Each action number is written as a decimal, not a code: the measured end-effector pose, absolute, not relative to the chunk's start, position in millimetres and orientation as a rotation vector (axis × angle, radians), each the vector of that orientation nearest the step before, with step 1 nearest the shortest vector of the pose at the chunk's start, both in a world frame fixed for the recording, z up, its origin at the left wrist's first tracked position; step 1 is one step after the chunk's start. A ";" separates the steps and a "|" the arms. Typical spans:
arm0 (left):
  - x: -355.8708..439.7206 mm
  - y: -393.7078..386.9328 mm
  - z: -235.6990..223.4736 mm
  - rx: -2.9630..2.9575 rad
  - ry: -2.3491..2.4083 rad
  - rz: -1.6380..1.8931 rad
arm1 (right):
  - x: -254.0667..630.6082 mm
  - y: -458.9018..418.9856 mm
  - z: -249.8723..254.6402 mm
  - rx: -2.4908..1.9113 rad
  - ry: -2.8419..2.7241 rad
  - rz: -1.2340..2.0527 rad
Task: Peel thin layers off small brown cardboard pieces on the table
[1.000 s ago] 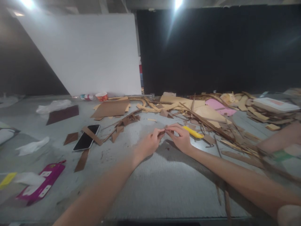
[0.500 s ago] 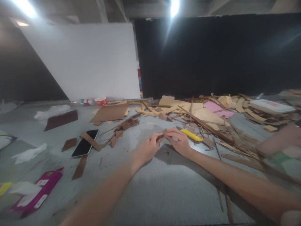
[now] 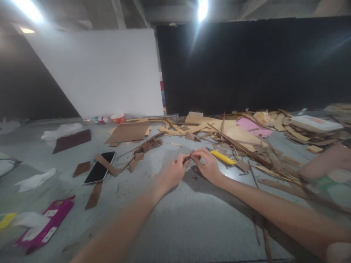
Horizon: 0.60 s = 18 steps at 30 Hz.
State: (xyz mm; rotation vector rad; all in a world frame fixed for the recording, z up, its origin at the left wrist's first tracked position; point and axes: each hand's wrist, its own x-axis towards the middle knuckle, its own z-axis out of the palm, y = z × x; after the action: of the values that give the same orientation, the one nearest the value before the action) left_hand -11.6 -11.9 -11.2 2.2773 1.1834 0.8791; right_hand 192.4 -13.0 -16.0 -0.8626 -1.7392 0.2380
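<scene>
At the near left of the grey table (image 3: 175, 226) lies a purple packet (image 3: 55, 221). Farther in, the left hand (image 3: 175, 171) and right hand (image 3: 207, 167) meet, fingers nearly closed, both pinching a small brown piece (image 3: 189, 157) between their fingertips, above the tabletop. That piece is in work, not set down; how finished it is looks too small to tell. A yellow cutter (image 3: 224, 157) lies unheld beside the right hand. Beyond, loose brown scraps (image 3: 148, 145) suggest cutting already done, while 1 large brown sheet (image 3: 128, 132) looks largely uncut.
</scene>
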 end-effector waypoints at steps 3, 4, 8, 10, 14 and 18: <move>-11.0 -11.5 -13.1 2.260 1.181 0.888 | 191.0 -14.8 -15.1 -0.866 -1.754 0.206; -11.0 -11.6 -13.2 2.252 1.183 0.891 | 191.2 -14.7 -14.8 -0.859 -1.769 0.200; -12.4 -12.9 -11.9 2.263 1.190 0.852 | 193.8 -10.0 -15.7 -0.781 -1.883 0.212; -13.2 -12.3 -12.1 2.277 1.190 0.806 | 195.1 -6.7 -17.2 -0.765 -1.907 0.235; -12.4 -6.7 -16.9 2.227 1.230 0.834 | 196.6 -3.6 -19.9 -0.826 -1.823 0.209; -10.7 -2.1 -21.6 2.175 1.264 0.894 | 197.6 -6.5 -21.0 -0.797 -1.798 0.181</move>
State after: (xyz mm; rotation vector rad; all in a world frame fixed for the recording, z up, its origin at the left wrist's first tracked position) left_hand -10.7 -2.1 -21.6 2.1748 1.2642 0.8944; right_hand 197.6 -6.5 -21.0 -0.7974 -1.7978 0.1815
